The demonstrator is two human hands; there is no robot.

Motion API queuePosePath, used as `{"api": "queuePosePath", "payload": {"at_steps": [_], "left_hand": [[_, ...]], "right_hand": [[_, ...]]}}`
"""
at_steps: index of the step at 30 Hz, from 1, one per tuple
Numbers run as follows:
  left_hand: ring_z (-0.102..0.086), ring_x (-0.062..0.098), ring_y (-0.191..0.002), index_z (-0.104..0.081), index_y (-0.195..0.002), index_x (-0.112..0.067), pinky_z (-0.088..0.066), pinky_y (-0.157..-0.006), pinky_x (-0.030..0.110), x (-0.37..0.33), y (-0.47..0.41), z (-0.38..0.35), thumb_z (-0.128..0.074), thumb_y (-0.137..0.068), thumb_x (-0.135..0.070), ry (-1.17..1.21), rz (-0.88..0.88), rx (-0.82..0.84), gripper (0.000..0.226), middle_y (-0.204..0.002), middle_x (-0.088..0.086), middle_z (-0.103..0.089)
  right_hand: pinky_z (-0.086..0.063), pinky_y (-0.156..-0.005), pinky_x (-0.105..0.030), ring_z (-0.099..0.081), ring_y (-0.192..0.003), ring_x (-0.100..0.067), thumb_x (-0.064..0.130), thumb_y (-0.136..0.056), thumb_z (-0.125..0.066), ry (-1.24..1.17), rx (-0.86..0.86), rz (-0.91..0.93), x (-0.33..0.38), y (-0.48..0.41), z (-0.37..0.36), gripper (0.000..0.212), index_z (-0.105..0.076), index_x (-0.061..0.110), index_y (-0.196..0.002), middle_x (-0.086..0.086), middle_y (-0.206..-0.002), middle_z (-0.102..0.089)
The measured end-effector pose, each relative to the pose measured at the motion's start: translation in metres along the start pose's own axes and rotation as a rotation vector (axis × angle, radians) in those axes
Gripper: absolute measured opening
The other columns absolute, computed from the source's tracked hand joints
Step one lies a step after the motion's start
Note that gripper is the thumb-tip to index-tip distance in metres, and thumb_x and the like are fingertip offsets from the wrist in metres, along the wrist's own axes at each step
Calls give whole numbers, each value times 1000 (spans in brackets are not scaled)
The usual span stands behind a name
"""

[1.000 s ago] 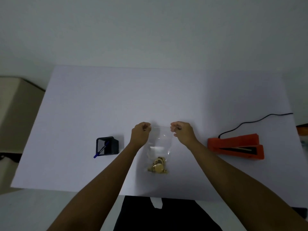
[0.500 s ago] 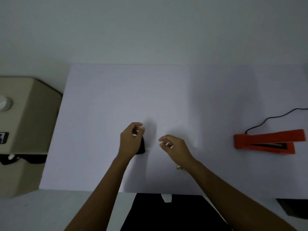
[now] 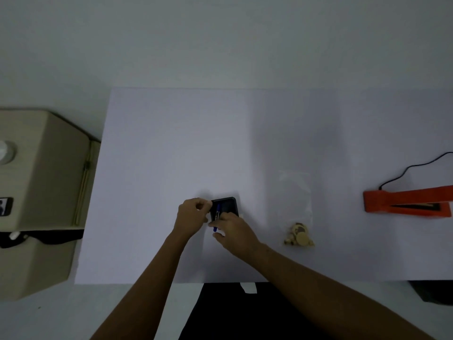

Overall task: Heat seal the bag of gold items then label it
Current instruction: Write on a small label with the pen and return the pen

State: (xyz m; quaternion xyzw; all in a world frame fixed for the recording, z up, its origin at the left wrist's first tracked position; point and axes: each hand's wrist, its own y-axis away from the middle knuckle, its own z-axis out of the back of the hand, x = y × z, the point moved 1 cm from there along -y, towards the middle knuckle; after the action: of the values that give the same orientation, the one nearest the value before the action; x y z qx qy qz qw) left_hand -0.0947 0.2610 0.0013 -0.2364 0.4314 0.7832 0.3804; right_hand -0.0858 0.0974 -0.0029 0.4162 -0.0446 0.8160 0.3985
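A clear plastic bag (image 3: 296,192) lies flat on the white table (image 3: 171,143), right of my hands, with the gold items (image 3: 299,235) bunched at its near end. Neither hand touches it. An orange heat sealer (image 3: 407,201) sits at the far right with its black cord (image 3: 407,171). A black pen holder (image 3: 226,204) stands near the table's middle. My left hand (image 3: 193,214) pinches the holder's left edge. My right hand (image 3: 232,229) is closed around a blue pen (image 3: 215,227) that sticks out of the holder.
A beige machine (image 3: 36,192) stands off the table's left edge. A small white slip (image 3: 248,288) hangs at the table's near edge. A dark object (image 3: 431,290) sits below the near right corner.
Both hands let go of the bag and moved left to the pen holder. The bag now lies on the table. My view swung left, so the sealer sits further right.
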Motion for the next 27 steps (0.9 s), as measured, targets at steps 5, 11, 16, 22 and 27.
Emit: {"api": "queuePosePath", "payload": {"at_steps": [5, 11, 16, 22, 27], "left_hand": [[-70, 17, -60, -71, -93, -10, -58, -65, 31, -1, -2, 0, -65, -92, -26, -62, -45, 60, 17, -84, 4, -72], [-69, 24, -56, -68, -85, 4, -59, -54, 41, -1, -8, -9, -62, -91, -13, -132, -38, 73, 19, -77, 14, -72], [-65, 27, -55, -65, -73, 2, -58, -50, 43, -7, -10, 1, -62, -87, -13, -185, -47, -46, 21, -66, 13, -67], [-56, 20, -52, -61, -66, -3, -40, -46, 25, -1, -23, 30, -59, -86, -16, -331, -64, -151, 24, -59, 7, -62], [-60, 25, -59, -63, -71, -6, -36, -49, 25, 6, -33, 39, -58, -88, -19, -397, -43, -149, 21, -65, 7, -62]], "right_hand": [[-50, -83, -29, -65, -97, -29, 13, -90, -67, 14, -94, 27, -3, -3, -5, 24, -74, 9, -112, -15, -103, -73], [-47, -78, -16, -55, -92, -15, 17, -93, -64, -119, -251, 29, -5, 8, 14, 23, -73, 15, -113, 0, -98, -65], [-52, -84, -18, -66, -98, -7, 13, -95, -62, -498, -482, -164, 9, 15, 71, 16, -69, 22, -106, 7, -106, -71], [-55, -69, -32, -70, -78, -23, 8, -99, -53, -954, -548, -304, -1, 23, 121, 29, -51, 13, -127, -16, -91, -75], [-52, -61, -28, -61, -71, -23, 11, -101, -46, -1467, -472, -471, -15, 32, 118, 21, -65, 8, -108, -15, -92, -70]]}}
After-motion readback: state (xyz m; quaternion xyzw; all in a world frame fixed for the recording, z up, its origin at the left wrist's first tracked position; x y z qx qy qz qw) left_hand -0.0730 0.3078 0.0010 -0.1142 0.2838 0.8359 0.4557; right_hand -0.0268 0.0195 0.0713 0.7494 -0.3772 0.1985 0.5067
